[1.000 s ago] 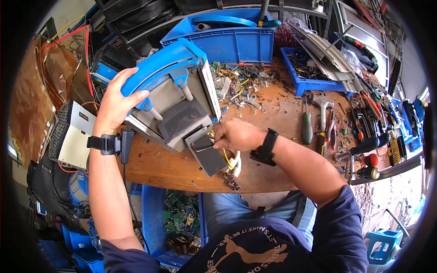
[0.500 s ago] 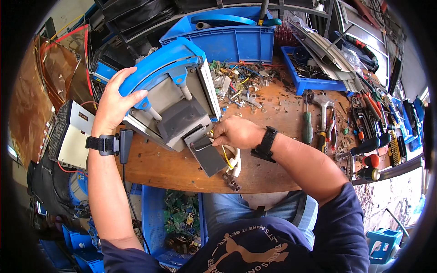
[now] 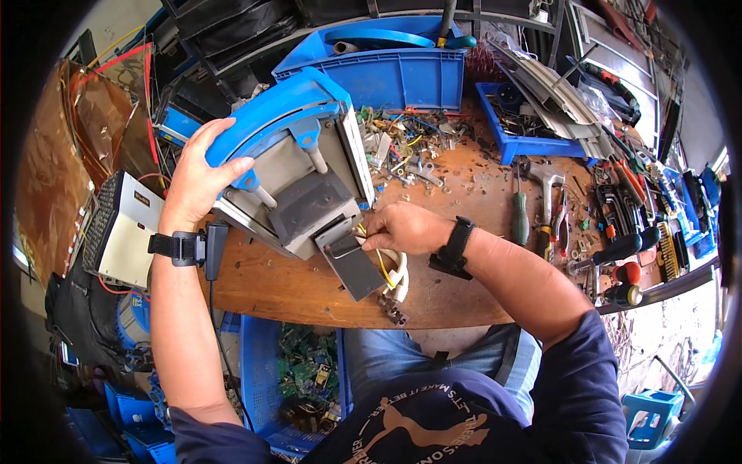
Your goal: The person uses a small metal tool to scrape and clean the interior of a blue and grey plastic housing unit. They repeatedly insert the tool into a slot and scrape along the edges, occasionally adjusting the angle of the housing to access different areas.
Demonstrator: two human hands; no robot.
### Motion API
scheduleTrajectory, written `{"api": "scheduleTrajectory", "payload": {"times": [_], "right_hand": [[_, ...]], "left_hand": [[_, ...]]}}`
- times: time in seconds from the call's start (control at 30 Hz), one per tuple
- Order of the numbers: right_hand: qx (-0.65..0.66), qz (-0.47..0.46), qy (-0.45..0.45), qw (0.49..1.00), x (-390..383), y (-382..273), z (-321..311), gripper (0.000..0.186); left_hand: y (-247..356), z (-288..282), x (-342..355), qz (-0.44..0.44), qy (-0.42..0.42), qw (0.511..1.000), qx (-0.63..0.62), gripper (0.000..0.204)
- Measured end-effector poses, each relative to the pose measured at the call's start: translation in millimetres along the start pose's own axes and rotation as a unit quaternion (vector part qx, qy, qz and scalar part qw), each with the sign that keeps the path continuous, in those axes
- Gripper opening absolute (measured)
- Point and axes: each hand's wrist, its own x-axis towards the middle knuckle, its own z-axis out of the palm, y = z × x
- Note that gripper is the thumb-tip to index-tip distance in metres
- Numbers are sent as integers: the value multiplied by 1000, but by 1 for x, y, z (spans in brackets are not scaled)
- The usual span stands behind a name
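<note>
A blue-rimmed metal machine part (image 3: 270, 124) with a grey inner panel leans on the bench. My left hand (image 3: 202, 166) is closed over its blue edge, thumb inside and fingers outside. On the part's lower end sits a dark grey box (image 3: 313, 203) with a hinged-looking grey plate (image 3: 355, 274) sticking out toward me. My right hand (image 3: 402, 230) pinches at the plate's right side, where a thin bright rod shows by the fingertips. What exactly the fingers hold is hidden. Beneath that hand, white and yellow cables (image 3: 397, 274) with a dark connector hang beside the plate.
Loose screws and scraps (image 3: 417, 151) litter the wooden bench (image 3: 464, 290). A hammer (image 3: 547, 193), a green-handled screwdriver (image 3: 521, 220) and pliers (image 3: 564, 224) lie at right. A large blue crate (image 3: 394, 77) stands behind; below, a blue bin (image 3: 259, 371) holds circuit boards.
The machine part has shifted very slightly right, with my left hand still on its edge. My right hand stays at the plate, its fingers a touch lower.
</note>
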Motion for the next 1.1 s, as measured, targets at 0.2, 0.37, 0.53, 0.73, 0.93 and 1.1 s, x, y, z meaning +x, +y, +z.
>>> {"api": "scheduleTrajectory", "payload": {"times": [0.2,0.37,0.53,0.73,0.93,1.1], "right_hand": [[-64,-15,31,997,-1,-30,-28,23],[-330,-76,13,941,8,-118,-42,13],[-409,-144,-70,898,30,-177,-27,11],[-410,-121,-147,892,34,-178,-34,12],[-439,-173,-151,869,45,-167,-34,12],[-420,-194,-85,882,34,-158,-35,11]], "left_hand": [[3,1,0,3,11,1000,28,66],[-2,2,1,-5,13,999,34,69],[11,2,2,-23,16,1000,5,69],[5,0,-2,-5,17,999,29,69],[10,1,1,3,17,999,32,68],[8,0,-3,-9,11,1000,9,67]]}}
